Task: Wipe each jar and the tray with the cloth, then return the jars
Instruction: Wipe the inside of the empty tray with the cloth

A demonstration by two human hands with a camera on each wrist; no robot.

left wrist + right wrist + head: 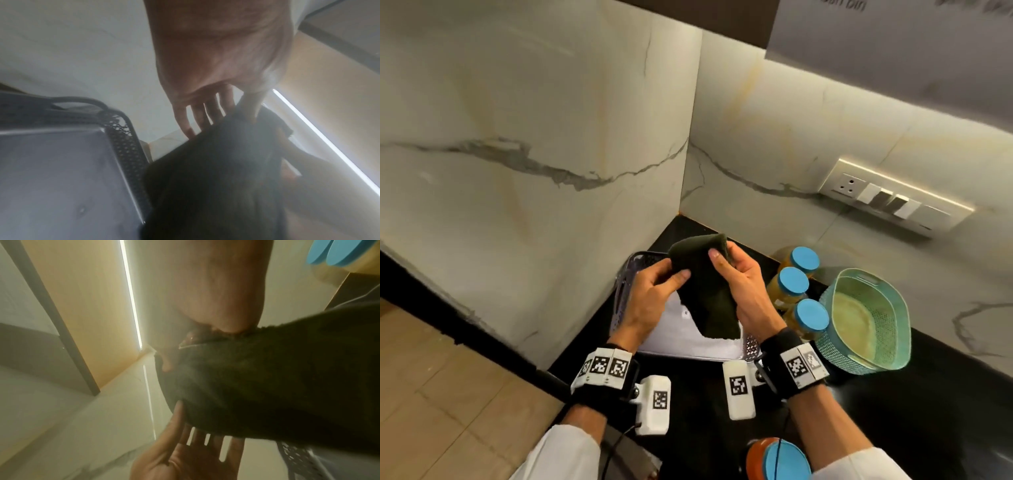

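A dark green cloth (pixel 705 294) hangs between both hands over the tray. My left hand (pixel 674 274) pinches its left edge, thumb in front and fingers behind. My right hand (pixel 722 257) grips the top right corner, thumb on the front. The grey tray (pixel 619 301) with mesh sides lies on the black counter below, with no jars on its floor. Three blue-lidded jars (pixel 793 280) stand to its right. In the left wrist view my left hand (pixel 222 116) holds the cloth (pixel 216 178) beside the tray (pixel 61 178). In the right wrist view my right hand (pixel 179 352) clasps the cloth (pixel 287 378).
A teal perforated basket (pixel 893 342) stands right of the jars. An orange jar with a blue lid (pixel 780 459) sits at the near counter edge. Marble walls meet in a corner behind the tray. A switch panel (pixel 893 202) is on the right wall.
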